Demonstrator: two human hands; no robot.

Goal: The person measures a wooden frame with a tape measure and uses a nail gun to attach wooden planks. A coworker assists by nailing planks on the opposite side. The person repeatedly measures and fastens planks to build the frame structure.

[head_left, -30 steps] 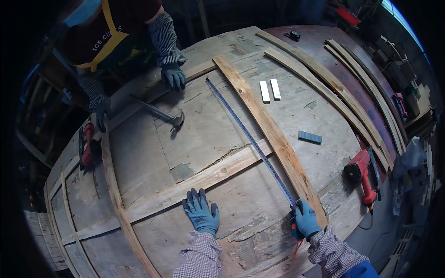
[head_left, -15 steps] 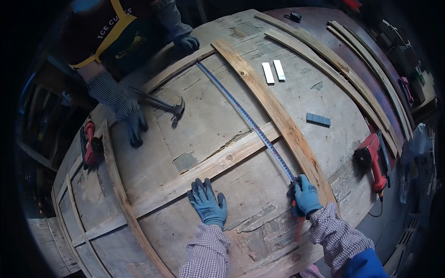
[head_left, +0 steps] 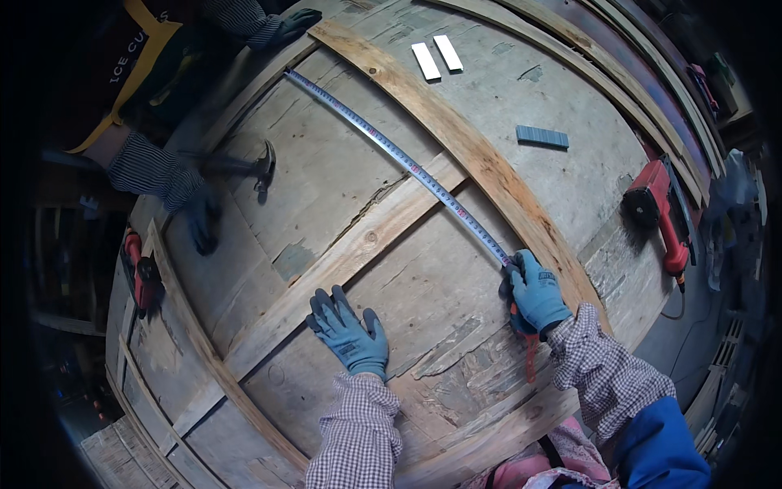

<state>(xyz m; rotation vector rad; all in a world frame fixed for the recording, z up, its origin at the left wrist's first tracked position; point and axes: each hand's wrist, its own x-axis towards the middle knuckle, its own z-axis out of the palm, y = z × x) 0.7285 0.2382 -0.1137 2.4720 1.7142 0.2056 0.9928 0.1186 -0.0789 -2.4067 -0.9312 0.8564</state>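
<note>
My right hand [head_left: 538, 295], in a blue work glove, is closed round the case of a tape measure, whose orange-red body shows below the palm. Its extended blade [head_left: 389, 145] runs up and left, crossing the middle wooden strip [head_left: 371, 238] and ending near the far strip beside the other person. Just right of the blade lies a long wooden board [head_left: 468, 147]. My left hand [head_left: 350, 332], gloved too, rests flat with fingers spread, its fingertips at the near edge of the middle strip.
A person's gloved hand [head_left: 202, 218] is at the left by a claw hammer [head_left: 262, 169]. Red staple guns lie at left [head_left: 140, 277] and right [head_left: 664, 216]. A grey staple strip [head_left: 542, 137] and two white pieces [head_left: 425, 62] sit on the plywood. Long wooden strips [head_left: 607, 73] line the far right.
My viewpoint has shifted, moving the whole scene in the picture. Both my hands keep their poses, the right still on the tape measure. The other person's near hand is blurred by motion.
</note>
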